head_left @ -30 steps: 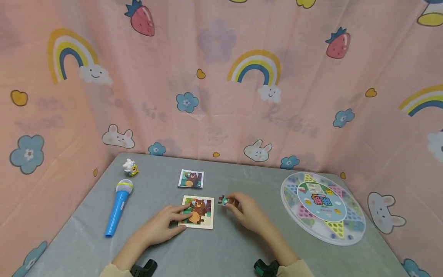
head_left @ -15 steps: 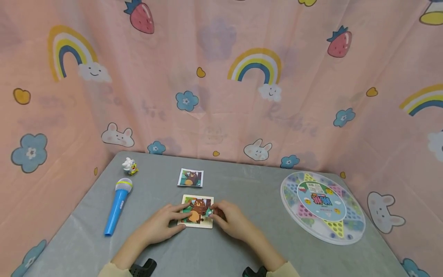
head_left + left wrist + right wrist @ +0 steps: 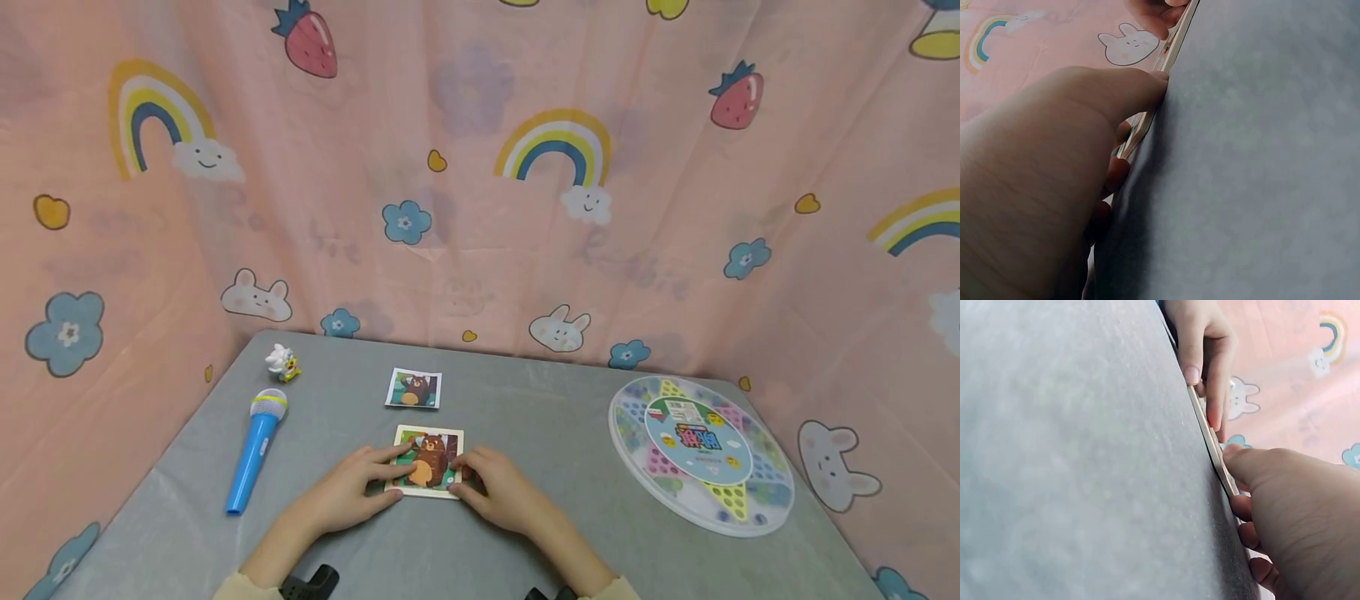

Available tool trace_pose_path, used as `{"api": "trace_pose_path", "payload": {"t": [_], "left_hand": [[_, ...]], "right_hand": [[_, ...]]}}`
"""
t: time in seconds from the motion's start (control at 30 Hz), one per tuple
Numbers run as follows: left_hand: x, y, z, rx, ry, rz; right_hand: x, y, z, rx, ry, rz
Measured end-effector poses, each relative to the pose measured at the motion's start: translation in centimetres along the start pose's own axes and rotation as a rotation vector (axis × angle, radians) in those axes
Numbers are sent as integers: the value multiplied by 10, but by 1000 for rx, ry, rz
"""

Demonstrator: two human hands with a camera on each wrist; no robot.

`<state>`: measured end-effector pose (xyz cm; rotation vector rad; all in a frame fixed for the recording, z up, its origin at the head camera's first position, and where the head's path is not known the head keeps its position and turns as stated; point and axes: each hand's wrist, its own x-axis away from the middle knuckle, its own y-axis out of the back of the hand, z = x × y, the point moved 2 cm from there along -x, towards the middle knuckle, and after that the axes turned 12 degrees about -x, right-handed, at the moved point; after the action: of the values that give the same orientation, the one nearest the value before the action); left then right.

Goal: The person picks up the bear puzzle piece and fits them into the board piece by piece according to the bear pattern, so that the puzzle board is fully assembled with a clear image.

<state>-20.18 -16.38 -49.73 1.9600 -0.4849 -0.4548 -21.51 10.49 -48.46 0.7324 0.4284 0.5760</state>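
A small jigsaw puzzle (image 3: 431,454) showing a brown bear sits in a pale wooden frame on the grey table. My left hand (image 3: 347,490) lays straight fingers over its left part, the thumb at the near edge. At the lower right of the picture, my right hand (image 3: 498,490) has thumb and curled forefinger on a puzzle piece (image 3: 453,478), which the fingertips mostly cover. Both wrist views show the board's thin wooden edge (image 3: 1200,419) low against the table. Behind the puzzle lies a picture card (image 3: 414,389) with the same bear.
On the left are a blue toy microphone (image 3: 255,454) and a small white-and-yellow figurine (image 3: 282,362). A large round game board (image 3: 701,454) with coloured star points lies at the right. A pink patterned curtain (image 3: 480,267) hangs behind the table (image 3: 555,400).
My right hand has carried the puzzle piece leftward from beside the frame onto the puzzle's right side, then shifted slightly toward me, and the picture's gap has closed. The left hand stays put.
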Motion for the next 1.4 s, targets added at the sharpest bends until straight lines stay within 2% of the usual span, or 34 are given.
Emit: {"api": "trace_pose_path", "payload": {"t": [0.2,0.57,0.73,0.87,1.1,1.4], "left_hand": [[0,0,0,5,7,4],[0,-1,-1,4,-3,6],[0,-1,0,23,-2,11],[0,-2,1,24,-3,3],[2,-3,1,32,11,9],[1,-2,1,18,-9,-5]], "right_hand": [[1,-3,-3,6,42,-32],[3,-6,-6,-17,45,-69],[1,-10,-7,-90,18,-118],[0,-12,-6,-98,19,-153],[-2,-14,-2,-66,-23,-156],[-4,-12,-2,-116,-63,-161]]}}
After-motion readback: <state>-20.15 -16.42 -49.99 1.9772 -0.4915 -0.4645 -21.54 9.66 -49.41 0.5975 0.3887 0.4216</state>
